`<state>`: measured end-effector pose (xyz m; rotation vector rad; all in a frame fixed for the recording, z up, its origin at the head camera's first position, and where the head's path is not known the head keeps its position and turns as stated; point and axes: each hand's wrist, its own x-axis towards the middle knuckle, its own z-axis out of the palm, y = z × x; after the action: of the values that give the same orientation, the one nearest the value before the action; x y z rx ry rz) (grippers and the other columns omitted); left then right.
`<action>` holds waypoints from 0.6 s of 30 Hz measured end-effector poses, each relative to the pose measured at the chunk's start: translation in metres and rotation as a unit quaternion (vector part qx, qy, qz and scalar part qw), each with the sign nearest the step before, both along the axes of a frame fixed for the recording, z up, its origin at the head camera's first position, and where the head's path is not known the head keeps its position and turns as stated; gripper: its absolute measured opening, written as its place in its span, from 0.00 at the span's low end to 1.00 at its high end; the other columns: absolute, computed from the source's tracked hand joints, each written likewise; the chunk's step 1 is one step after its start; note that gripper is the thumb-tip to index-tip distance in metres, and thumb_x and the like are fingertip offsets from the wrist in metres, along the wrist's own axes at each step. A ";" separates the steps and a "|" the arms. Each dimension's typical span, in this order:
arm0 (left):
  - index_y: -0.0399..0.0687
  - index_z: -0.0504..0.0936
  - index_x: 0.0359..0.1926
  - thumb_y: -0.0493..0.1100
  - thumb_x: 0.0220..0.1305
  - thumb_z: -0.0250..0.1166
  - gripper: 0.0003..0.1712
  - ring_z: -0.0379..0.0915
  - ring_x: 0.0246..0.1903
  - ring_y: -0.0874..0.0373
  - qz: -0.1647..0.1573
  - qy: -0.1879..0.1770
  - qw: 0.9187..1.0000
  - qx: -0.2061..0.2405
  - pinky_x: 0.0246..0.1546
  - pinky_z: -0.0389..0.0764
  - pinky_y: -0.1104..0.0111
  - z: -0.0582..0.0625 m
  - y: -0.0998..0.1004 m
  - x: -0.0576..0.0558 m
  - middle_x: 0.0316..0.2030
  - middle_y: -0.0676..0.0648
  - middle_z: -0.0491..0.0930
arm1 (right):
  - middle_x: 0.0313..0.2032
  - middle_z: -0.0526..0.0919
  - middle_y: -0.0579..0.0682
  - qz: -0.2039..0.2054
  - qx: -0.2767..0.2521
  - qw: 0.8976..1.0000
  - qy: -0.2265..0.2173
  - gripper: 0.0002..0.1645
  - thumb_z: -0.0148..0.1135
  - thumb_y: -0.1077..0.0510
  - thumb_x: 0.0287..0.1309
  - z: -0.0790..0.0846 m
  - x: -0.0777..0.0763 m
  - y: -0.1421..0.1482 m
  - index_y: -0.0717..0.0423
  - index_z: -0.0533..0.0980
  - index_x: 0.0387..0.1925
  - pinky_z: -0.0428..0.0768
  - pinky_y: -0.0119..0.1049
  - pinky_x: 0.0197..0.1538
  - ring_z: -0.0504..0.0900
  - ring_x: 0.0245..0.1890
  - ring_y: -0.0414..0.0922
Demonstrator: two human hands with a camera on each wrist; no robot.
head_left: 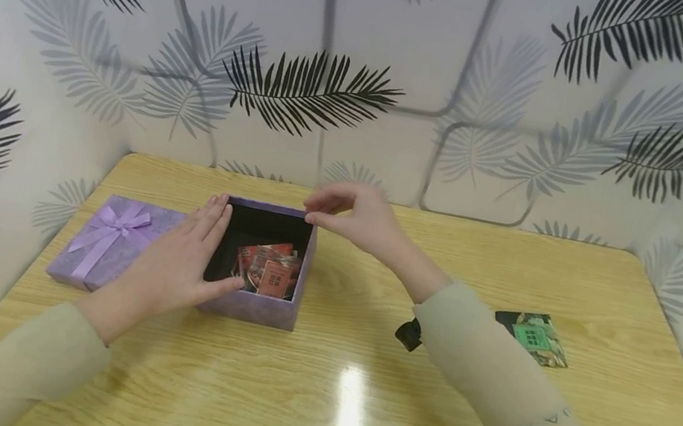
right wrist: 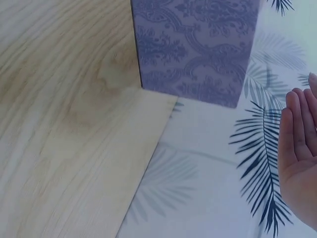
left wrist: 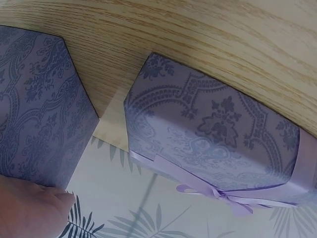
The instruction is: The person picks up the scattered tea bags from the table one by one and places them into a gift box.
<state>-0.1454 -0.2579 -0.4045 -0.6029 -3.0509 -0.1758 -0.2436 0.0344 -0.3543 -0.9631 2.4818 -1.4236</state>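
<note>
A purple patterned box (head_left: 251, 309) with a dark inside stands uncovered on the table. Several red packets (head_left: 275, 279) lie in its near right part. Along the left rim of the box rests my left hand (head_left: 181, 258), fingers extended and thumb over the near rim. My right hand (head_left: 357, 217) is at the far right corner, fingers loosely bent and fingertips close to the rim. In the right wrist view its palm shows with nothing in it, beside the box wall (right wrist: 195, 54). In the left wrist view, the left hand (left wrist: 32, 208) lies over the box edge.
A matching lid (head_left: 160, 220) with a lilac ribbon bow lies left of the box, partly behind the left hand. On the right are a packet (head_left: 534, 338) with a green label and a small black object (head_left: 409, 334) by the right sleeve. A leaf-patterned curtain (head_left: 379, 151) borders the table's back.
</note>
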 end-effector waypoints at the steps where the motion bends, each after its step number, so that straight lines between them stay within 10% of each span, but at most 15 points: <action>1: 0.27 0.45 0.83 0.75 0.69 0.59 0.67 0.39 0.85 0.34 0.000 0.000 1.000 -0.001 0.83 0.53 0.43 0.001 0.000 0.000 0.85 0.31 0.38 | 0.45 0.93 0.57 -0.009 -0.007 1.000 0.001 0.12 0.74 0.62 0.64 0.001 0.001 0.005 0.61 0.89 0.48 0.88 0.45 0.52 0.91 0.43 0.51; 18: 0.26 0.45 0.83 0.73 0.69 0.61 0.66 0.38 0.85 0.34 0.001 -0.005 1.000 -0.005 0.84 0.52 0.43 0.001 0.002 0.000 0.85 0.30 0.39 | 0.45 0.92 0.55 -0.151 -0.047 0.987 -0.005 0.13 0.73 0.60 0.67 -0.003 0.016 0.106 0.63 0.88 0.49 0.85 0.25 0.47 0.87 0.38 0.29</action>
<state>-0.1455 -0.2559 -0.4031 -0.6007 -3.0627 -0.1649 -0.2274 0.1404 -0.3568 -0.6082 2.6624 -1.6392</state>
